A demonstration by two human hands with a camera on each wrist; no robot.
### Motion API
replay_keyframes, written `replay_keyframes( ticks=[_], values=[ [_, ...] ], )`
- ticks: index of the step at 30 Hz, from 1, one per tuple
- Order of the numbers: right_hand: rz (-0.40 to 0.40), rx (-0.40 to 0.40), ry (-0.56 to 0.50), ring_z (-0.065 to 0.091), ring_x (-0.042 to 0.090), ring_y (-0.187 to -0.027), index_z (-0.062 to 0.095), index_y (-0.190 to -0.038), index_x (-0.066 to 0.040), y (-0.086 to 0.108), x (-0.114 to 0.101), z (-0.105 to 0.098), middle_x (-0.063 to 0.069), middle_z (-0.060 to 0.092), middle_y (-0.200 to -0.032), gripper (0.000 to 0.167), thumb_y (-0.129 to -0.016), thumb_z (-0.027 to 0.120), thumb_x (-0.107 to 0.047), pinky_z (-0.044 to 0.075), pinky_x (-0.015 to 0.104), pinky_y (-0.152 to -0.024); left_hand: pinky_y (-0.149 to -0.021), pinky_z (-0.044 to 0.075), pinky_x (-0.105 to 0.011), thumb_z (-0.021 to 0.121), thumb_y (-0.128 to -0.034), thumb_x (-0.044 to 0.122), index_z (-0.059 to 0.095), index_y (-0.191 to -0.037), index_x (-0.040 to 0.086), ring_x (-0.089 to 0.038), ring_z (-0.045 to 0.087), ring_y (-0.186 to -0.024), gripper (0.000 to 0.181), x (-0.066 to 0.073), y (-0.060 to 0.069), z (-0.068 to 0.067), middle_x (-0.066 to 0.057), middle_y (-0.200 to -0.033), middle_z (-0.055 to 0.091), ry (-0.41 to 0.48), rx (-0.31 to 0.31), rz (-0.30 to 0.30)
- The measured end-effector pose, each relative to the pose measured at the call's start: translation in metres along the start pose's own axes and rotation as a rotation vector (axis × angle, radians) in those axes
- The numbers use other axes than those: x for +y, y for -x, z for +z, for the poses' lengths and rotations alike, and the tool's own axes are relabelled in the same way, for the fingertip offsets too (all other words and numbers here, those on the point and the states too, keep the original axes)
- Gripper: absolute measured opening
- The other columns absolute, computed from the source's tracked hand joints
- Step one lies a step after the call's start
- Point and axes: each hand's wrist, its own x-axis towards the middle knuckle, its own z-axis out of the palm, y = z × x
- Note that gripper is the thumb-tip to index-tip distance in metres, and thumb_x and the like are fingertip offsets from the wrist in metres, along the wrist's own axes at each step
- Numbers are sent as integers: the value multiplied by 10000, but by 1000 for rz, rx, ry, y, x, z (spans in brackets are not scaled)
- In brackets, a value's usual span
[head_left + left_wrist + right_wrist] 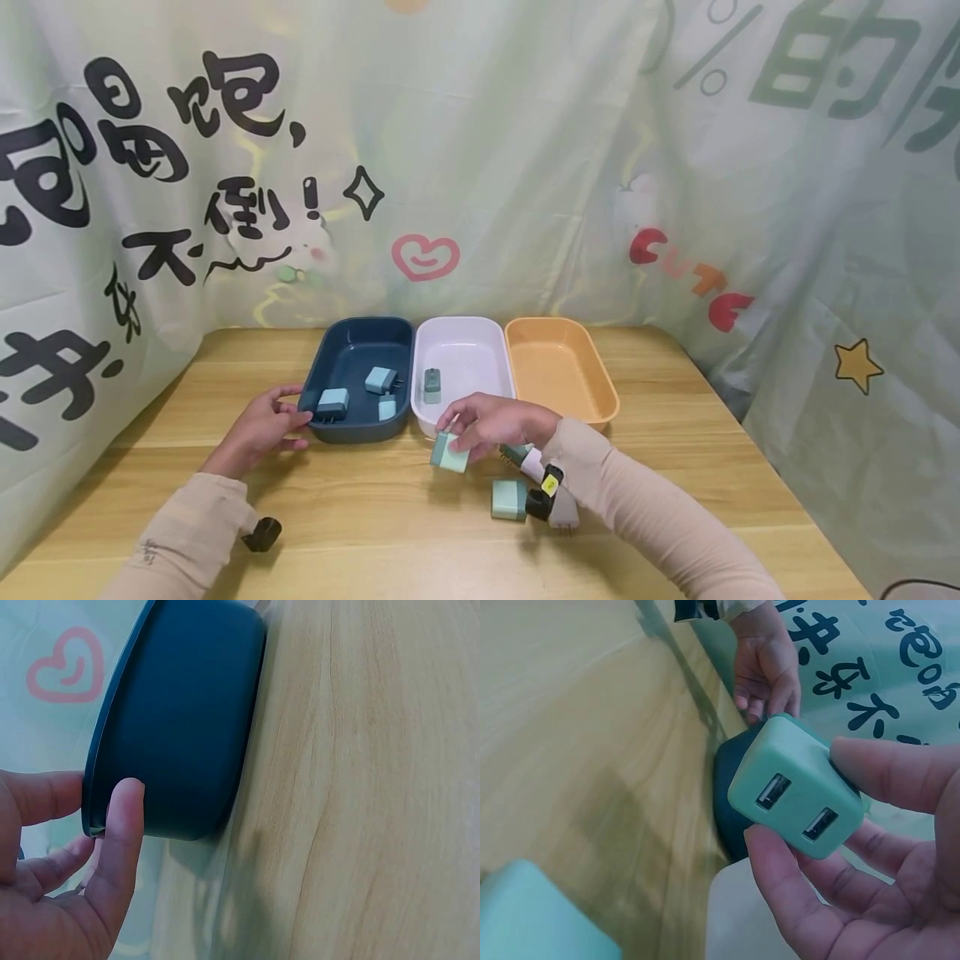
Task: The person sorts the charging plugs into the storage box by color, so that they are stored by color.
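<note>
Mint-green boxy plastic charger with two slots [452,461] is up off the light brown wooden table [360,517], near the front edge of the white plastic tray with round corners [468,354]. The right hand [495,419] pinches it between thumb and fingers. The left hand [262,429] pinches the rim of the dark blue plastic tray [360,434], which has three light blue boxy chargers [332,402] inside.

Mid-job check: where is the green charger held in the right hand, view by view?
Head: below centre, slightly left, the green charger in the right hand.
Left wrist: not in it.
Right wrist: right of centre, USB ports facing the camera.
Shared landmark: the dark blue tray, in all three.
</note>
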Motion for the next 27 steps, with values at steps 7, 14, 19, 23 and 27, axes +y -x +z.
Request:
replay_keyframes(
  ticks=[7, 14, 19, 23, 27],
  values=[
    [8, 25, 8, 612, 196, -799, 599, -1209, 36, -3, -8, -8, 140, 542, -983, 337, -876, 643, 49, 576, 419, -779, -701, 588, -362, 576, -960, 20, 255, -1483, -14, -296, 556, -920, 615, -1, 0, 0, -162, -1035, 388, -6, -3, 5],
    [13, 58, 16, 616, 203, -770, 578, -1252, 38, -7, -15, -18, 139, 557, -982, 372, -885, 645, 31, 578, 398, -765, -705, 587, -360, 578, -961, 27, 251, -1486, -8, -293, 546, -931, 619, 2, 0, 0, -143, -1031, 375, 10, -6, -9],
    [7, 73, 16, 605, 194, -811, 567, -1261, 50, -10, -20, -24, 138, 546, -1002, 375, -893, 636, 22, 576, 390, -780, -704, 587, -359, 577, -959, 20, 253, -1485, -12, -283, 546, -922, 619, 2, 0, -1, -139, -1033, 376, 15, -9, -2],
    [13, 87, 21, 607, 199, -813, 580, -1245, 29, -13, -22, -29, 132, 543, -1012, 348, -901, 629, 18, 576, 390, -782, -704, 588, -361, 573, -956, 9, 252, -1483, -17, -274, 545, -915, 617, 2, 0, -1, -141, -1047, 374, 21, -13, 3],
    [29, 95, -4, 627, 225, -812, 578, -1242, 11, -16, -23, -34, 143, 554, -1026, 334, -911, 621, 18, 572, 392, -796, -703, 587, -361, 576, -956, 12, 251, -1484, -16, -275, 547, -916, 621, 1, -1, -1, -140, -1043, 375, 24, -13, 0]
  ],
)
